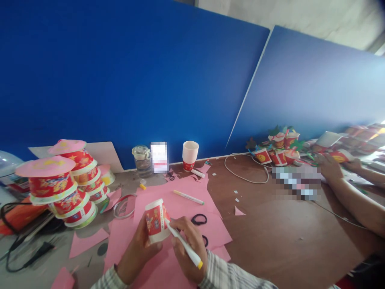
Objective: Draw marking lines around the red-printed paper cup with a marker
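A red and white printed paper cup (154, 220) sits tilted in my left hand (136, 249), whose fingers and thumb wrap round its side. My right hand (192, 245) grips a white marker (187, 247) with a yellow end; its other end meets the cup's printed side, though the tip is too small to make out. Beneath both hands lie pink paper sheets (183, 196). Black-handled scissors (199, 219) rest just beyond my right hand, their blades hidden. Farther up the paper lies another marker (188, 197) with a green end.
Stacked red paper bowls (52, 184) with pink tops stand left. At the back are a glass jug (142, 160), stacked paper cups (190, 154) and a marker cap or tube (197, 173). A cable (246, 179) curls rightward. A co-worker's arms (351, 196) reach in from the right.
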